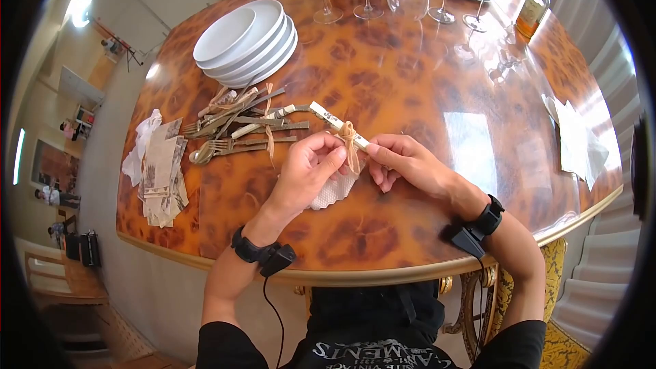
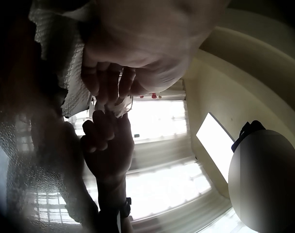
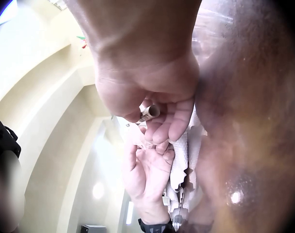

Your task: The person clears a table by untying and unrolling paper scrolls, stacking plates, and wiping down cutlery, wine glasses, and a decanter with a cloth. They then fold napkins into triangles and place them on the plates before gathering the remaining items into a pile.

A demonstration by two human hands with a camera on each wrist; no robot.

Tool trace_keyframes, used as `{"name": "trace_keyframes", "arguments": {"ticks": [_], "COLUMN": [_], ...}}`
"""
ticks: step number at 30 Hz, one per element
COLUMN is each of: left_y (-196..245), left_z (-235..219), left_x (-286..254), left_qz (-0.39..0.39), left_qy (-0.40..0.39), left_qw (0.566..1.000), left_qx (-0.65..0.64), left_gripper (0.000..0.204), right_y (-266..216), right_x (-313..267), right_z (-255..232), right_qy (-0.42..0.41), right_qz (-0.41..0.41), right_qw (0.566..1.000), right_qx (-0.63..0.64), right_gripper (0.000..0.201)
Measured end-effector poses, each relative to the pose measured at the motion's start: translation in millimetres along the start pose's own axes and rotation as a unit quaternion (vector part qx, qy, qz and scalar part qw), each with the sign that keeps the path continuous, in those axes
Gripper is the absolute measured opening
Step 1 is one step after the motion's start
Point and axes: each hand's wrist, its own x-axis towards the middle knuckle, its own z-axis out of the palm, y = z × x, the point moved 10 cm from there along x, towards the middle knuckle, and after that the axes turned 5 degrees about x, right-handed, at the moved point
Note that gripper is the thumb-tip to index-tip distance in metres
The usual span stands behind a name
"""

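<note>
A slim paper roll (image 1: pixel 328 116) with dark print on white is tied round with a tan raffia ribbon (image 1: pixel 350 138) in a bow. My left hand (image 1: pixel 307 167) pinches the ribbon beside the knot with thumb and forefinger. At the roll's near end, my right hand (image 1: pixel 406 160) grips it between thumb and fingers. The right wrist view shows the hollow end of the roll (image 3: pixel 151 112) by the right thumb. Below both hands a white embossed paper napkin (image 1: pixel 333 195) lies on the table, partly hidden by the left hand.
Cutlery (image 1: pixel 239 123), some of it tied with raffia, lies left of the hands. Behind it stand stacked white plates (image 1: pixel 249 37). Printed paper strips (image 1: pixel 162 171) are at the left, white napkins (image 1: pixel 577 140) at the right. Wine glasses (image 1: pixel 369 10) and a bottle (image 1: pixel 533 7) line the back.
</note>
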Motion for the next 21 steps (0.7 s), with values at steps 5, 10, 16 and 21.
{"name": "trace_keyframes", "arguments": {"ticks": [5,10,16,21], "left_y": [-4,-5,4,3], "left_z": [-1,-3,1,-1], "left_x": [0,-2,-1,-3], "left_qz": [-0.006,-0.014,0.03,0.011], "left_qy": [0.001,-0.004,-0.032,-0.064], "left_qw": [1.0,1.0,0.999,0.994], "left_qx": [-0.002,-0.006,-0.02,-0.082], "left_gripper": [0.012,0.01,0.013,0.017], "right_y": [0,-5,-1,-4], "right_x": [1,-1,0,-2], "right_z": [-4,-7,-21,-5], "right_qy": [0.025,0.066,0.106,0.046], "right_qz": [-0.016,-0.026,-0.038,-0.026], "right_qw": [1.0,0.996,0.985,0.997], "right_qx": [0.008,0.056,0.133,0.051], "right_gripper": [0.031,0.029,0.031,0.039]}}
